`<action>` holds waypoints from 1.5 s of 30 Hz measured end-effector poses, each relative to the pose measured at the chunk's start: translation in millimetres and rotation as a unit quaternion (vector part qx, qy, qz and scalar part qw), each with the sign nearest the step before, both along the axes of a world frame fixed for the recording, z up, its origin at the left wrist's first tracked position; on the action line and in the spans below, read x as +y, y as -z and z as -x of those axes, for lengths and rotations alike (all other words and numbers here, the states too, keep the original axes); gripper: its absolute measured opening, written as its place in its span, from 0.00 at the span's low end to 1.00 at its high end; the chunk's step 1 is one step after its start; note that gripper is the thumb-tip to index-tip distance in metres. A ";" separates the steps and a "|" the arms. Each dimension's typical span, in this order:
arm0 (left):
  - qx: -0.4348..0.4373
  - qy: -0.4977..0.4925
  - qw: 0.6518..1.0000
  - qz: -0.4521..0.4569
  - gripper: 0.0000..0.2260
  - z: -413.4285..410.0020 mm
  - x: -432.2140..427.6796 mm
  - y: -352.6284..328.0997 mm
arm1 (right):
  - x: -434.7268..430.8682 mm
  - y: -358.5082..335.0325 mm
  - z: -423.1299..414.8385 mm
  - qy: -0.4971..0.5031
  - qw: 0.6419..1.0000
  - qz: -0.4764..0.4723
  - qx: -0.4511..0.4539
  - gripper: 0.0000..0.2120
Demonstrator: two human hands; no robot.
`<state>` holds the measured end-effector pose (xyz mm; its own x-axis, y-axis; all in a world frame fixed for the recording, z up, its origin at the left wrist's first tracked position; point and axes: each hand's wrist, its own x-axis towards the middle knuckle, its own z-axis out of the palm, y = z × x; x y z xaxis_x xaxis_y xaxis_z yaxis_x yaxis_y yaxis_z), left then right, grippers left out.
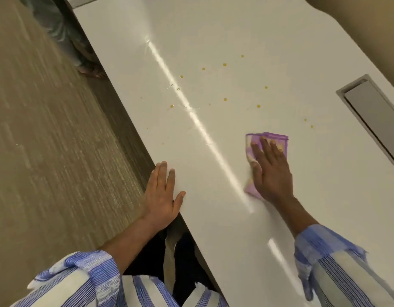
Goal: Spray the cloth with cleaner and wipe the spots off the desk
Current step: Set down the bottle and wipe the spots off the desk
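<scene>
A white glossy desk (213, 41) runs diagonally through the view. Several small yellow-brown spots (224, 64) are scattered over its middle, beyond my hands. My right hand (269, 171) lies flat with fingers spread, pressing a purple-edged cloth (278, 140) onto the desk; the cloth pokes out past my fingertips and by my wrist. My left hand (162, 193) rests open and flat on the desk's left edge, holding nothing. No spray bottle is in view.
A recessed grey cable hatch (373, 116) sits in the desk at the right. Carpeted floor (47, 151) lies to the left of the desk. Another person's leg and bare foot (89, 69) stand by the desk's far left edge.
</scene>
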<state>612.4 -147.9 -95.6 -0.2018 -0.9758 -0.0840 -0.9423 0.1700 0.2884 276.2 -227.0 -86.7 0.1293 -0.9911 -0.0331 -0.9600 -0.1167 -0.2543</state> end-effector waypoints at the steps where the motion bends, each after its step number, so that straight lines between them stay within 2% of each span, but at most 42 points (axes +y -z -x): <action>1: -0.006 0.004 1.000 0.002 0.31 1.2 0.2 1.2 | -5.9 -1.4 20.4 0.035 0.999 0.000 0.001 0.26; 4: -0.014 0.025 1.000 0.005 0.31 3.1 -0.9 4.9 | -25.3 -2.3 49.7 0.154 0.988 -0.009 0.023 0.28; 7: -0.011 0.036 0.999 0.010 0.30 2.2 -2.2 6.7 | -35.5 -1.6 10.9 0.278 0.960 -0.022 0.020 0.31; 8: -0.013 0.038 0.999 0.015 0.30 2.5 -2.4 7.0 | -34.3 -1.7 -10.1 0.285 0.958 -0.023 0.017 0.31; 10: -0.021 0.040 0.999 0.022 0.30 3.3 -3.2 7.6 | -21.7 1.3 -54.0 0.215 0.977 0.003 0.017 0.30; 13: -0.029 0.044 0.998 0.022 0.30 1.7 -3.8 10.2 | 19.4 7.1 -96.5 0.017 1.000 0.001 0.006 0.29; 17: -0.039 0.047 0.998 0.015 0.30 0.6 -5.6 11.2 | 29.1 5.4 -59.6 -0.180 0.983 0.007 -0.022 0.26; 19: -0.038 0.053 0.998 0.016 0.31 0.6 -5.9 10.2 | 14.5 7.1 -24.9 -0.187 0.982 0.023 -0.004 0.25; 24: -0.025 0.085 0.996 0.027 0.32 4.9 -8.4 0.9 | -14.1 -0.5 35.2 -0.040 0.999 0.020 -0.001 0.25; 29: -0.030 0.104 0.994 0.008 0.31 8.9 -10.0 -0.6 | -11.9 -3.0 9.7 0.058 0.998 0.001 0.016 0.28; 31: -0.027 0.103 0.994 0.003 0.31 8.9 -9.9 0.5 | 7.5 0.8 -17.0 0.017 1.000 -0.006 0.017 0.29; 33: -0.020 0.105 0.994 0.002 0.31 8.0 -10.6 1.5 | 31.2 2.2 -24.9 -0.108 0.994 -0.014 -0.002 0.28; 35: -0.015 0.107 0.994 0.000 0.31 7.0 -11.1 2.5 | 35.6 -1.3 1.2 -0.218 0.976 -0.017 -0.007 0.26; 36: -0.013 0.108 0.994 0.000 0.31 6.7 -11.3 2.9 | 28.1 -2.8 22.9 -0.240 0.971 -0.012 0.004 0.26; 38: -0.010 0.109 0.994 0.004 0.31 6.5 -11.3 3.7 | 2.7 -2.4 75.0 -0.175 0.984 -0.001 0.020 0.25; 40: -0.005 0.108 0.994 0.009 0.31 6.6 -10.5 4.7 | -26.5 -6.5 123.9 -0.018 1.000 0.003 0.016 0.27; 42: 0.001 0.107 0.994 0.007 0.31 6.6 -10.3 5.9 | -51.5 -9.0 147.3 0.112 0.993 0.003 0.023 0.30; 45: 0.010 0.103 0.995 0.005 0.31 7.4 -10.4 8.1 | -85.8 -7.5 123.8 0.275 0.960 0.009 0.043 0.29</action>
